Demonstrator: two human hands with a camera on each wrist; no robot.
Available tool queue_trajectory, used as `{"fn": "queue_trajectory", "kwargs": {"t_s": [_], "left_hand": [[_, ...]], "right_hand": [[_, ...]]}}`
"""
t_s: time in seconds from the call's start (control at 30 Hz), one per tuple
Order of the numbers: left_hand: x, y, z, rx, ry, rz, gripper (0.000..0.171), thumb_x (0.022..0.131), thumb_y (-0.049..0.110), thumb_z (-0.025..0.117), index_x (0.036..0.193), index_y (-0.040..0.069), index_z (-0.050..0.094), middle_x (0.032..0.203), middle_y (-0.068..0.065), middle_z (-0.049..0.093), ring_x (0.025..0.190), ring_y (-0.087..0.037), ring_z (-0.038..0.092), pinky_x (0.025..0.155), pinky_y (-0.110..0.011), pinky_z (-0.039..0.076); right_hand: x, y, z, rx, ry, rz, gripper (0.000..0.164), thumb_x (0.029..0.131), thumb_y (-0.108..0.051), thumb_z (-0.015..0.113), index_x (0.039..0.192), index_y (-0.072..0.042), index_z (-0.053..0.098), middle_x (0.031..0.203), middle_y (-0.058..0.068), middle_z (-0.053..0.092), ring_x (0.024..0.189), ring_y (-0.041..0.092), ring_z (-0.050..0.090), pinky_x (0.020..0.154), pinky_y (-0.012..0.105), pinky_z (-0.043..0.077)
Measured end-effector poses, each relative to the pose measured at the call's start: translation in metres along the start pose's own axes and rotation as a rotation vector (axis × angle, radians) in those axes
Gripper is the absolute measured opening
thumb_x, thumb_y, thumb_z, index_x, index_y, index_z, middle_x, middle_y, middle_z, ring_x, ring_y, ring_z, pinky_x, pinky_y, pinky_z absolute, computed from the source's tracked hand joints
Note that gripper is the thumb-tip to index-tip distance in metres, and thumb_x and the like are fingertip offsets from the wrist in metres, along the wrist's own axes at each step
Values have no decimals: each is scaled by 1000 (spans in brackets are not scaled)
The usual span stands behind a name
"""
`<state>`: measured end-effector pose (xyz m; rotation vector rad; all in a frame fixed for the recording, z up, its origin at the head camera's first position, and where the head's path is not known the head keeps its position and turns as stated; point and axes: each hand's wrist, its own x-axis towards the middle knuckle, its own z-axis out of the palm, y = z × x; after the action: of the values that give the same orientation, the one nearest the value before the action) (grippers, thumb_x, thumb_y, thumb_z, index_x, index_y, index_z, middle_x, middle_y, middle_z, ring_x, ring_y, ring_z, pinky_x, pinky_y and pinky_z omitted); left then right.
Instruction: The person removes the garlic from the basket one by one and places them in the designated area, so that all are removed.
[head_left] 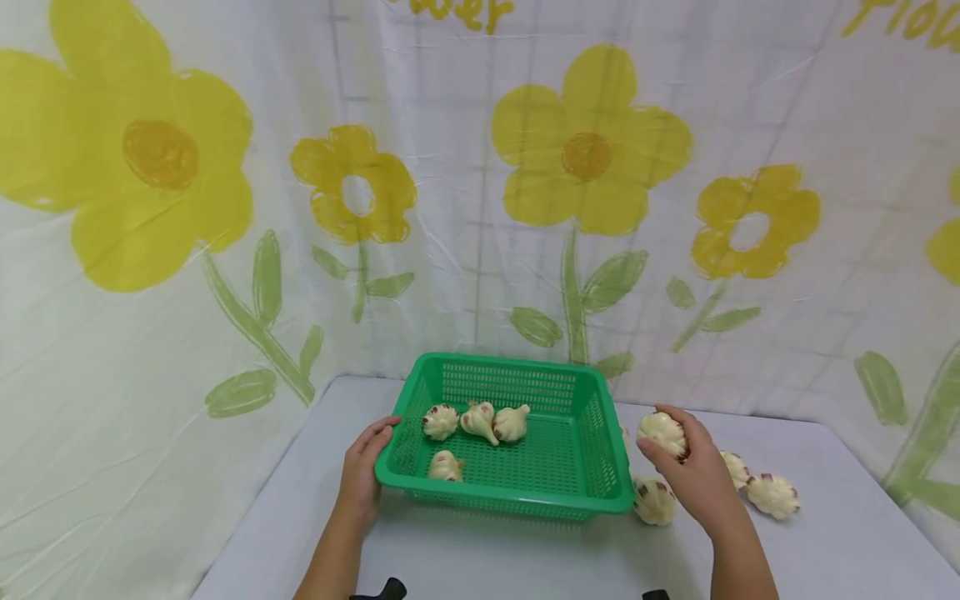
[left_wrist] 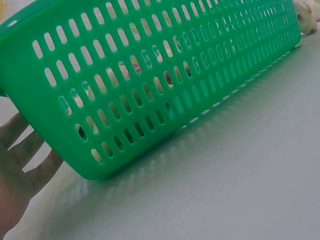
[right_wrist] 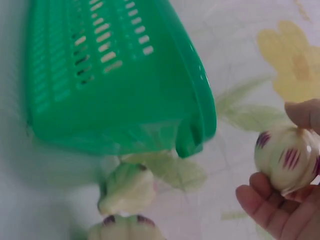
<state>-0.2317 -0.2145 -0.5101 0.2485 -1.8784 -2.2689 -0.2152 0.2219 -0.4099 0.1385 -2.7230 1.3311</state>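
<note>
Right hand: the right hand [head_left: 701,477] pinches a garlic bulb between thumb and fingers, the thumb on one side and the fingers bent round the other.
Held garlic: the held garlic bulb [head_left: 661,434] sits at the fingertips, on the side of the hand toward the basket, raised above the surface [head_left: 480,558]; it is outside the green basket [head_left: 510,496], just right of its right end wall, with purple streaks on its pale skin.
Left hand: the left hand [head_left: 363,468] is at the basket's left end, fingers spread a little and reaching along the outside of the wall, fingertips near the rim; in the left wrist view some fingertips pass out of sight behind the corner.
Basket: slotted plastic, long side toward the person, between the two hands.
Garlic inside: three bulbs [head_left: 478,422] in a row toward the back, the right two touching; a fourth bulb [head_left: 446,466] by the front wall, left of the middle.
Garlic outside: one bulb [head_left: 654,501] on the surface beside the basket's front right corner, below the held one; two more [head_left: 772,496] right of the right hand.
Behind: a white cloth [head_left: 450,300] with yellow flowers [head_left: 588,158] and green leaves.
</note>
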Motion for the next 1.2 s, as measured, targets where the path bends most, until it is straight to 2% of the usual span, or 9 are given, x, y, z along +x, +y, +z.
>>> {"fn": "queue_trajectory", "kwargs": {"t_s": [0.07,0.17,0.3,0.4,0.57,0.8,1.0,1.2], "left_hand": [[-1,0,-1,2,3,-1,40,100,37,55,130,11,61,135,2,54,121,-9,50,91,-20,48],[-1,-1,-1,-5,3,-1,38,100,37,55,130,13,62,135,2,54,121,-9,50,91,-20,48],[-1,-2,-2,-18,-1,1,38,100,36,55,130,13,62,135,1,54,121,-9,50,91,-20,48],[0,-2,-2,-19,-2,3,38,100,37,56,130,13,62,136,1,54,121,-9,50,91,-20,48],[0,-2,-2,-13,-5,1,41,100,38,56,131,12,61,136,1,54,122,-9,49,92,-20,48],[0,-2,-2,-12,-4,-5,41,99,38,57,130,11,61,133,4,55,122,-9,50,91,-20,48],[-1,-1,-2,-7,-2,-2,41,100,37,56,130,10,61,132,4,55,121,-9,50,91,-20,48],[0,0,-1,-15,-5,1,39,100,38,57,129,13,62,134,3,55,120,-9,50,90,-21,48]], "right_hand": [[0,4,-4,-47,0,8,71,97,-48,56,154,-14,29,145,23,35,88,23,55,66,35,48],[0,8,-10,-131,2,46,73,96,-52,56,153,-12,31,132,22,49,88,24,53,65,34,45],[0,14,-15,-243,-39,104,80,93,-62,54,149,-8,37,123,22,60,98,30,60,71,41,50],[1,18,-18,-306,-77,137,83,90,-67,54,146,-6,43,126,24,61,106,36,60,73,45,51],[3,24,-20,-356,-106,175,83,88,-68,55,141,-4,49,123,26,61,104,38,60,69,45,50],[1,31,-18,-357,-161,149,79,90,-64,57,140,-3,50,133,28,57,114,45,58,80,55,51],[0,36,-16,-338,-199,117,70,92,-54,61,137,-1,53,133,27,56,117,45,56,83,56,51],[2,39,-13,-314,-208,128,67,91,-49,64,134,0,54,129,27,58,110,39,60,80,53,52]]}}
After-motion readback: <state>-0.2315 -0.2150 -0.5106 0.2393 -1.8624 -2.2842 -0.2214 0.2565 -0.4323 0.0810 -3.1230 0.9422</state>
